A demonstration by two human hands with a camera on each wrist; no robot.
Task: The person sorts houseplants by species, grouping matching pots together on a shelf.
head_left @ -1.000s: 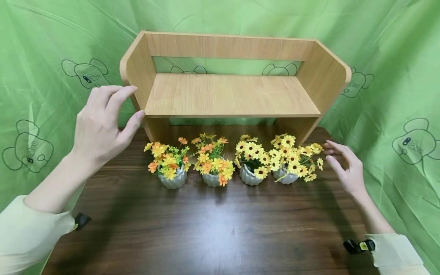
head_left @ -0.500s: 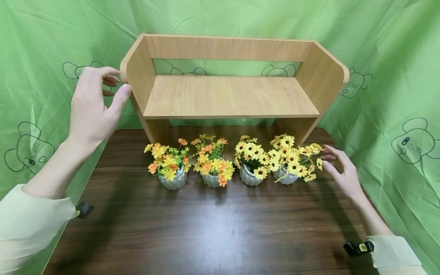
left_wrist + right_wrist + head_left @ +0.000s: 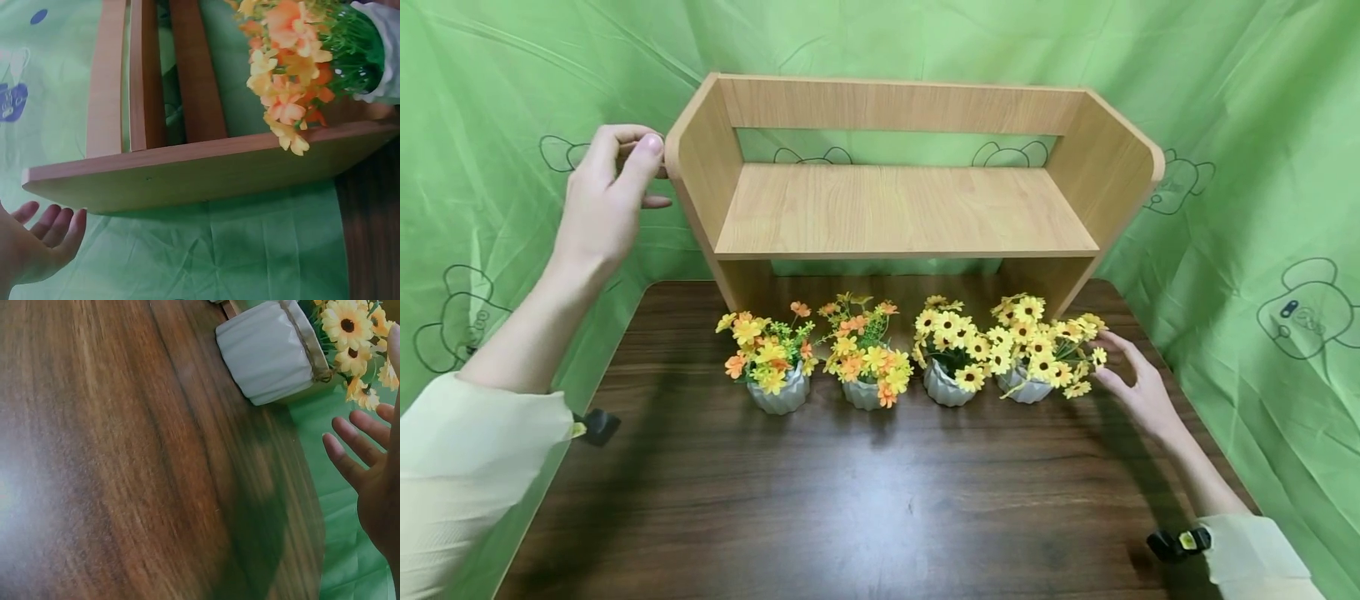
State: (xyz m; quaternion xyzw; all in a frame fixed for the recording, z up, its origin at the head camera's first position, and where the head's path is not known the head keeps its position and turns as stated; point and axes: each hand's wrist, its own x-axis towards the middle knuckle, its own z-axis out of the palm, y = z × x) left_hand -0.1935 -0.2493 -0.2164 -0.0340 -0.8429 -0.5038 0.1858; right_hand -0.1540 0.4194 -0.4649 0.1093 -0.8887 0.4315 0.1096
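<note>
L hand (image 3: 604,200) up by the L side panel (image 3: 706,171) of the wooden shelf (image 3: 910,208), approx. at its upper front corner. Fingers loosely bent, slightly apart; hand free. Thumb overlaps the fingers in head view, so thumb gap unclear. Fingertips v. close to the panel's outer face; contact can't be confirmed from either cam.

R hand (image 3: 1138,390) low, at R side of the table (image 3: 880,500), next to the R-most plant (image 3: 1037,350). Fingers spread, gently bent, thumb well off them; hand free. Fingertips right at the outer yellow blossoms in head view; can't tell if touching. Pot (image 3: 272,353) itself is clear of the fingers in R wrist view.

Shelf stands upright at back of table, upper board level. 4 potted plants in a row along its front, all upright on the table: 2 w/ orange + yellow flowers on L, incl. L-most plant (image 3: 775,354) and 2nd plant (image 3: 865,354); 2 w/ dark-centred yellow flowers on R, incl. 3rd plant (image 3: 951,350). Green cloth (image 3: 1262,167) behind + both sides.
</note>
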